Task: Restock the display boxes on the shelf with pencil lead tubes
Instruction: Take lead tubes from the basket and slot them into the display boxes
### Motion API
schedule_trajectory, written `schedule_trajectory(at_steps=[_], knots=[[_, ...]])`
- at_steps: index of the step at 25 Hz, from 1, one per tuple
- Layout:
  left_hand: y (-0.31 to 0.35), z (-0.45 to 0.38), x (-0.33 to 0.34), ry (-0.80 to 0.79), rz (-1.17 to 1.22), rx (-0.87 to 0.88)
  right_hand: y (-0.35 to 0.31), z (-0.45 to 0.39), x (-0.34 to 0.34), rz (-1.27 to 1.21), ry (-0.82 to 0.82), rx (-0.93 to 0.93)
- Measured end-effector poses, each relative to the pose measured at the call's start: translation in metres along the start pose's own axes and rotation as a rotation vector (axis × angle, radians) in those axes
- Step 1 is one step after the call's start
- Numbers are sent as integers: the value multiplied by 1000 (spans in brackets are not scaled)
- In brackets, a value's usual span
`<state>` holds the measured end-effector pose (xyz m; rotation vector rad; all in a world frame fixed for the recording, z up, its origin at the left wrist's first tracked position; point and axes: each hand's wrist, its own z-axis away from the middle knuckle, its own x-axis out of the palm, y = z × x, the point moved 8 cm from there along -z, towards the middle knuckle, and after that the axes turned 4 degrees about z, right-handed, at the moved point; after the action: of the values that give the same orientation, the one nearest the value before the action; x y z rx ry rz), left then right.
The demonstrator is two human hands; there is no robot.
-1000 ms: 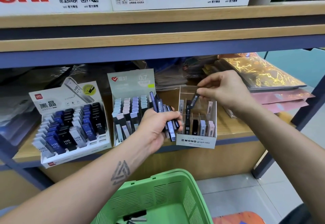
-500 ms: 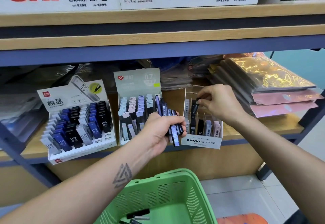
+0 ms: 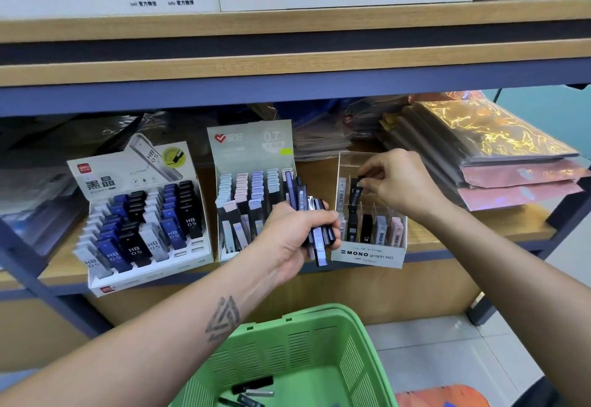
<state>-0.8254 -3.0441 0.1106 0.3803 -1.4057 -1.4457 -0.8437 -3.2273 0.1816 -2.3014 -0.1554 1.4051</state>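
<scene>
**Black tube going into the MONO box**

My right hand [image 3: 398,183] pinched a single black lead tube [image 3: 355,195] by its top end, thumb and fingertips closed on the cap. The tube hung nearly upright, its lower part already inside the clear MONO display box [image 3: 367,254], over a rear slot on the left side — I judged it partway seated, not yet let go. Holding it by the cap kept my fingers above the box wall so the tube could drop straight between the dividers.

My left hand [image 3: 295,240] was clenched round a fanned bundle of spare tubes [image 3: 311,215], dark and lavender ones, held just beside the box's left wall. Kept that close, it made a short reach for the next pick.

The front row of the MONO box held a few tubes, black, grey and pink; the rear slots looked mostly unfilled, so I reckoned this box had a fair way to go.

Further out on the same shelf [image 3: 479,230]: the 0.7 display box [image 3: 252,189] just behind the left hand, rows well stocked, and the HB 0.5 display box [image 3: 140,215] at far left, with empty slots at its front right corner.

Below, the green basket [image 3: 319,342] carried a few loose tubes [image 3: 252,390] — reserve stock, I took it.
</scene>
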Motion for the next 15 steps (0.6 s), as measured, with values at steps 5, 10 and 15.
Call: schedule_trajectory(at_steps=[5, 10, 15], knots=[[-2, 0, 0, -11, -9, 2, -3, 1, 7, 36, -34, -25], [-3, 1, 2, -29, 14, -13, 1, 4, 16, 61, -16, 4], [-1, -1, 1, -21, 63, -18, -11, 8, 1, 123, 58, -22]])
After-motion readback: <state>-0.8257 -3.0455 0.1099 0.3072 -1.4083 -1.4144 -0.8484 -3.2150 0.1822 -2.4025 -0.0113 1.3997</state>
